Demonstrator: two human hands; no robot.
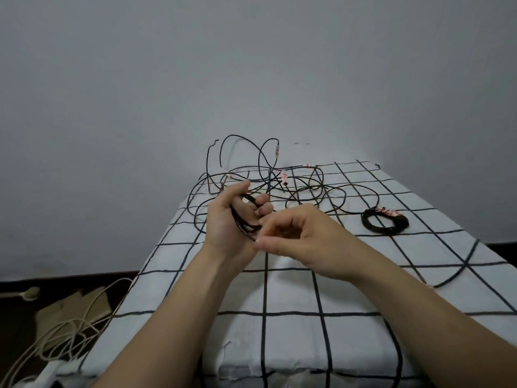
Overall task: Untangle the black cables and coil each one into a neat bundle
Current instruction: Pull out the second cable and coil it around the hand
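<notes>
Grips a few black loops [243,219] in the left hand [223,219], fingers and thumb curled round them, palm turned toward the camera. Holds them raised just in front of the tangle [268,182], toward its left side. Pinches the near end of the same loops between thumb and forefinger of the right hand [302,239], the other fingers curled in behind. Has that hand just in front of the tangle too, its fingertips touching the left hand's.

The tangle itself: loose black cables crossing one another on the checked cloth [293,331], with several arcs standing up off it against the grey wall [251,65]. Among the tangle's strands, small pink-and-white tags [284,177].

Right of the tangle and apart from it, one finished bundle [384,221]: a tight black ring lying flat on the cloth, with more pink-and-white tags at its far edge. From the tangle's right side, a single strand reaching toward the bundle's left edge; cannot tell whether touching.

Well in front of the tangle and to its right, another black strand [458,273] curving across the cloth beside the right forearm.

Far left of the tangle and lower, on the dark floor [16,312], a pale cord [70,326] in loose loops over something tan.
</notes>
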